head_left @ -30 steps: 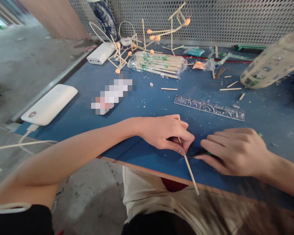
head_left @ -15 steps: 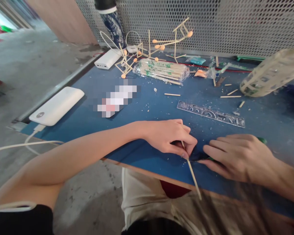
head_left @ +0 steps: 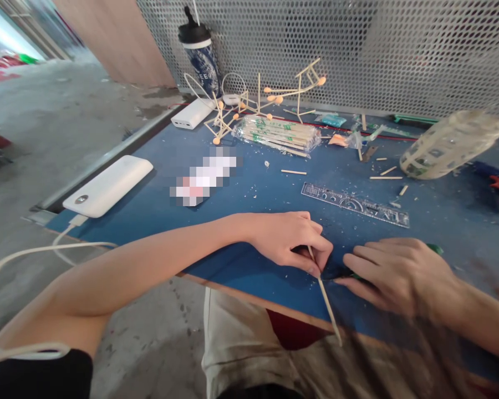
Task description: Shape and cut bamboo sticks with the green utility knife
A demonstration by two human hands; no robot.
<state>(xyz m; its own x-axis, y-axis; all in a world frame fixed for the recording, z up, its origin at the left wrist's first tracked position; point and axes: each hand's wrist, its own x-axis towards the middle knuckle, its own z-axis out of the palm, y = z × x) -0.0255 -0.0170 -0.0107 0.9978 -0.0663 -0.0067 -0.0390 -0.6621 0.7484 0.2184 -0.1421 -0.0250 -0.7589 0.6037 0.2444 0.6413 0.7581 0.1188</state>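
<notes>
Left hand (head_left: pixel 293 241) pinches thin pale wooden stick (head_left: pixel 329 310) across front edge of blue counter (head_left: pixel 253 194); right hand (head_left: pixel 399 271) clamps slim green-and-dark tool (head_left: pixel 434 249) beside it. Overpressing could slip tool into left hand.

The desk (head_left: pixel 249 191) is blue with a brown edge, and on it the stick (head_left: pixel 329 310) is pale straw-yellow, the tool (head_left: pixel 434 249) shows green, and the clear ruler (head_left: pixel 353 205) carries white markings. Orange balls (head_left: pixel 322 81) sit beyond a clear bag (head_left: pixel 274 133) printed in green. The bottle (head_left: pixel 203 66) is dark blue patterned in white under a black lid (head_left: pixel 194 33), the power bank (head_left: pixel 112 185) white, the trousers (head_left: pixel 233 327) cream, the sleeve (head_left: pixel 37 377) black
</notes>
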